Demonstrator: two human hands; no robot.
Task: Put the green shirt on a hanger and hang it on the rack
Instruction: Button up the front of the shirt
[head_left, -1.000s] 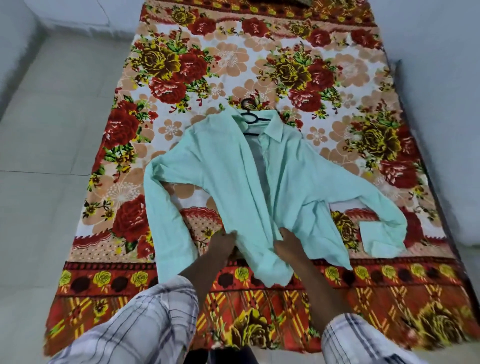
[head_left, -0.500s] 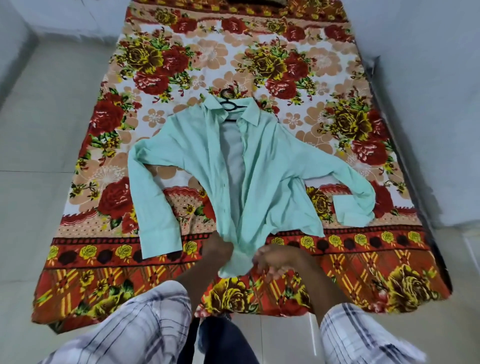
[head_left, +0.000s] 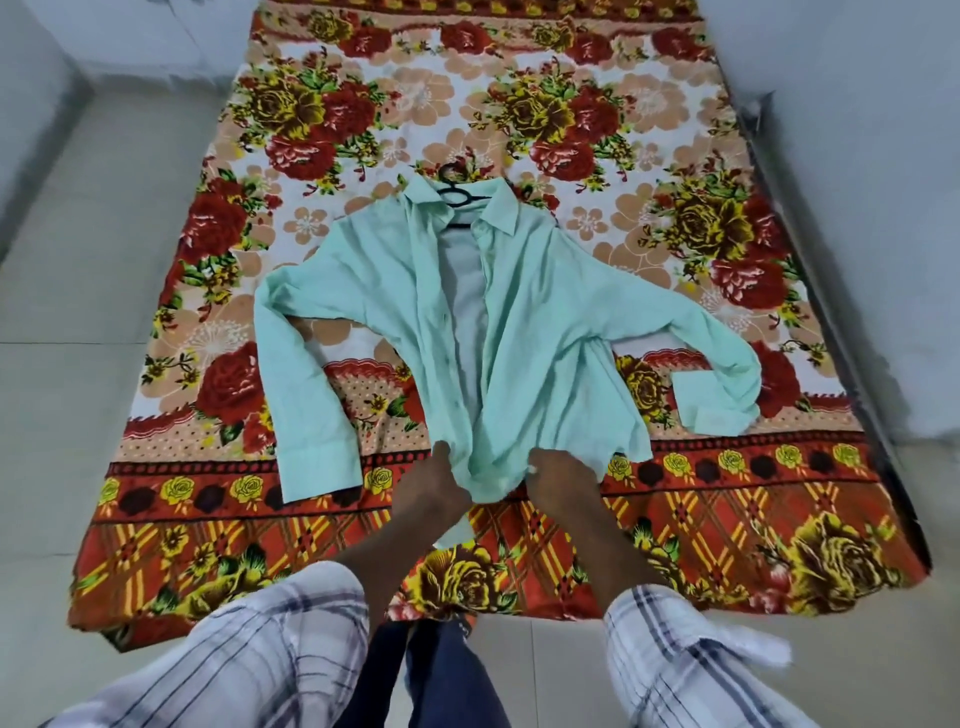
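Observation:
The light green shirt (head_left: 535, 332) lies face up on the floral bedsheet (head_left: 363, 104), front unbuttoned and both sleeves spread out to the sides. A black hanger (head_left: 457, 193) sits inside the collar, with only its hook and neck showing. My left hand (head_left: 441, 480) grips the shirt's bottom hem at the left front panel. My right hand (head_left: 556, 480) grips the hem at the right front panel. The hem is bunched between the two hands near the bed's front edge. No rack is in view.
The bed fills the middle of the view, with pale tiled floor (head_left: 78, 312) on the left and in front. A pale wall (head_left: 883, 156) runs along the bed's right side. My legs stand against the bed's front edge.
The view has shifted a little and the shirt's hem has been gathered more tightly between my hands. Both hands stay at the hem near the bed's front edge.

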